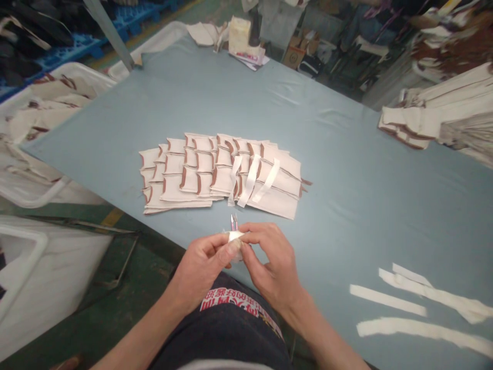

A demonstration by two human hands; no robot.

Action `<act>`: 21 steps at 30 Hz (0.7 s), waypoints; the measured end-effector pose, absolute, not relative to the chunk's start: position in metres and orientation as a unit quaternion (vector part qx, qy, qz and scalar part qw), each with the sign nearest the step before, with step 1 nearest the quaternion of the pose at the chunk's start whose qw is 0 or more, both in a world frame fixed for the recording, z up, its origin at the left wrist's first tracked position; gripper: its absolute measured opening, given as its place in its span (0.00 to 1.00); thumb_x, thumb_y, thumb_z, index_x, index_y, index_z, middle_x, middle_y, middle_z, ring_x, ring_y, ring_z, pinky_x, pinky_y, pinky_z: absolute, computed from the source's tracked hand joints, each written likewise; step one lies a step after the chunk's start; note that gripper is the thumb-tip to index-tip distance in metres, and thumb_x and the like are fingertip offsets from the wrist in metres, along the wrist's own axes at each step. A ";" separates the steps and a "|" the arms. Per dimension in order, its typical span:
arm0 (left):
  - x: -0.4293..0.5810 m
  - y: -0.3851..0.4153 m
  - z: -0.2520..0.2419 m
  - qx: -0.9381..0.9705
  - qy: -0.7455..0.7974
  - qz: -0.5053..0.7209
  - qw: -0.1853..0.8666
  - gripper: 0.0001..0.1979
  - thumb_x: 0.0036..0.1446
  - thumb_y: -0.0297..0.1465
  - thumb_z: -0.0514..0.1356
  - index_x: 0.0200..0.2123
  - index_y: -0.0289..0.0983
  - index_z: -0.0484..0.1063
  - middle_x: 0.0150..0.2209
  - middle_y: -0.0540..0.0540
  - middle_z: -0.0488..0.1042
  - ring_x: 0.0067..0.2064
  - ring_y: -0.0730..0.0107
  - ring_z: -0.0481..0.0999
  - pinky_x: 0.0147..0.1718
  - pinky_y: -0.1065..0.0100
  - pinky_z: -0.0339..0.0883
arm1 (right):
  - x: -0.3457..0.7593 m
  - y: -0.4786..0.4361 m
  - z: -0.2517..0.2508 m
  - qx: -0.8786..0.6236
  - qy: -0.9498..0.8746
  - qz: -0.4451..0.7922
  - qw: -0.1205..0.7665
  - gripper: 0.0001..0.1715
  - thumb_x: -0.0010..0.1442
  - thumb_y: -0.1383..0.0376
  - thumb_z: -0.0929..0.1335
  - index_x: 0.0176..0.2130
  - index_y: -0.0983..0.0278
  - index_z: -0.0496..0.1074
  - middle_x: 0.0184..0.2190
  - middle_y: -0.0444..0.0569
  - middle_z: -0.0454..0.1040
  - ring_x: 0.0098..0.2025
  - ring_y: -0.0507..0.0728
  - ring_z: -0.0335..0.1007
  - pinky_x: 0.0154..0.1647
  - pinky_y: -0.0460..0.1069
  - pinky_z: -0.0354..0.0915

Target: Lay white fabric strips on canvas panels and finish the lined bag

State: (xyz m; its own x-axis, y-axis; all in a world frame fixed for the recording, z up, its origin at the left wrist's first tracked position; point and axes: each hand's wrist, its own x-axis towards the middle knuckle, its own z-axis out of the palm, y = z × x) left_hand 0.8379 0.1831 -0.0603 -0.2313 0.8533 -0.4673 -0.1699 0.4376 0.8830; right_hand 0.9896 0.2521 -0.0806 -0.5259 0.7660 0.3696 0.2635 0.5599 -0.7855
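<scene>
My left hand (210, 257) and my right hand (269, 257) meet at the near edge of the table. Both are closed, fingertips pinching a small white bundle (235, 236), whose kind I cannot make out. Just beyond it show the metal tips of small thread snips (233, 222); whether a hand holds them or they lie on the table is unclear. Ahead of my hands, overlapping rows of cream fabric pieces (181, 177) with brown edging lie on the table. Several short white strips (250, 180) rest across the right part of these rows.
Long white strips (389, 300) lie on the blue-grey table (339, 205) at the right. A stack of cream pieces (410, 123) sits at the right far edge. White bins (82, 77) with fabric stand at the left. A metal post (110, 33) rises by the far left edge.
</scene>
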 end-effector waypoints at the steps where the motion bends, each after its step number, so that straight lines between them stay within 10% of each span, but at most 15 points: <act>1: 0.838 0.183 -0.061 0.274 0.639 0.457 0.554 0.18 0.57 0.46 0.66 0.29 0.35 0.81 0.28 0.47 0.79 0.28 0.69 0.71 0.31 0.71 0.69 | 0.988 0.250 -0.081 -0.335 -0.787 0.368 0.366 0.08 0.68 0.71 0.69 0.39 0.58 0.76 0.42 0.49 0.84 0.45 0.59 0.80 0.49 0.55 0.72; 7: 0.838 0.177 -0.063 0.315 0.683 0.438 0.492 0.20 0.61 0.44 0.61 0.30 0.35 0.82 0.25 0.46 0.81 0.27 0.67 0.74 0.29 0.70 0.67 | 0.983 0.254 -0.081 -0.417 -0.636 0.564 0.323 0.12 0.71 0.59 0.67 0.36 0.61 0.75 0.37 0.48 0.82 0.40 0.56 0.79 0.44 0.50 0.74; 21: 0.847 0.148 -0.073 0.629 0.641 0.379 0.224 0.21 0.76 0.32 0.52 0.26 0.40 0.70 0.17 0.57 0.70 0.18 0.77 0.72 0.23 0.74 0.62 | 1.003 0.408 -0.070 -0.505 -0.586 0.502 0.388 0.18 0.61 0.51 0.72 0.33 0.61 0.70 0.26 0.40 0.73 0.27 0.51 0.71 0.26 0.45 0.72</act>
State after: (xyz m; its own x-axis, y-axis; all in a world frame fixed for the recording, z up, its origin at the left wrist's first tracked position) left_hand 0.8469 0.1479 -0.0731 -0.1087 0.9758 0.1896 0.6367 -0.0781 0.7672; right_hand 1.0027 0.4081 -0.0704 -0.1896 0.9804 -0.0527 0.2026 -0.0135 -0.9792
